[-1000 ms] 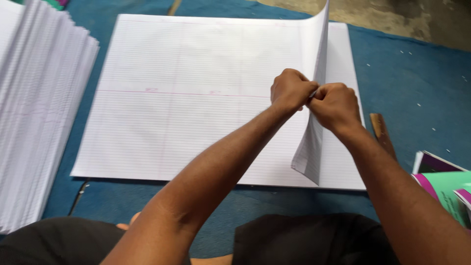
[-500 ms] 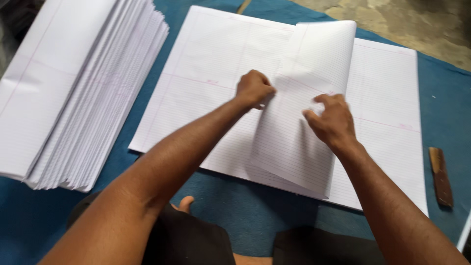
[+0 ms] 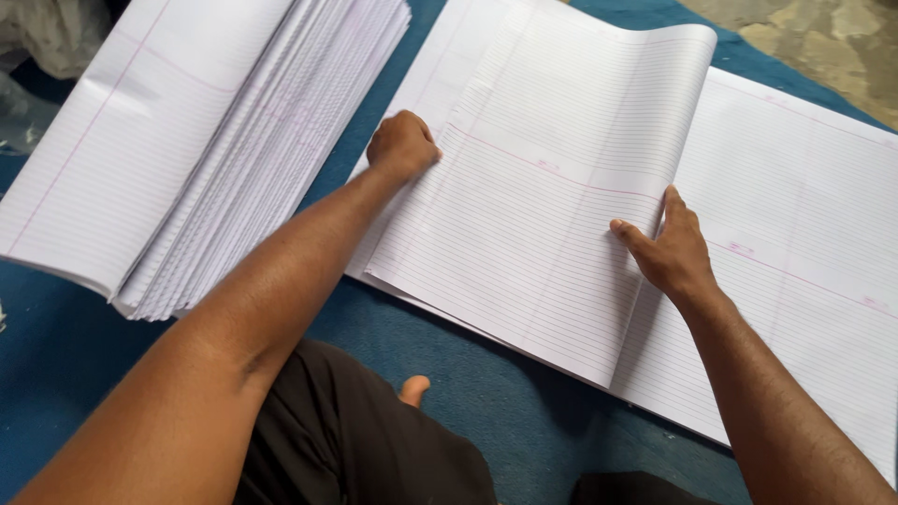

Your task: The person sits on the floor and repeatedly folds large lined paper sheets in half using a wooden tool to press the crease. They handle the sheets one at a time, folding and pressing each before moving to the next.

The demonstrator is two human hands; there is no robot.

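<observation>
1. A large ruled sheet (image 3: 552,215) is folded over from the right across the middle of the frame, its curved fold running along the upper centre and its free edge lying toward the lower left.
2. The left hand (image 3: 402,145), left of centre in the upper half, is curled into a loose fist with the fingers tucked under, pressing down on the upper left edge of the folded sheet.
3. The right hand (image 3: 669,248), right of centre, lies on the sheet's right edge; the thumb points up and the fingers are spread narrowly over the paper, pinning the edge rather than closing round it.
4. Under the folded sheet lies a flat pile of ruled sheets (image 3: 804,281) of the same kind, with faint pink lines, reaching to the right edge of the frame.
5. A thick stack of folded ruled paper (image 3: 187,140) fills the upper left, its fanned edges just beside the left hand but apart from it.
6. Everything rests on a blue mat (image 3: 440,337) on the floor; bare stone floor (image 3: 823,47) shows in the upper right corner.
7. The person's dark trousers (image 3: 355,440) and a toe (image 3: 412,388) show at the bottom centre.
</observation>
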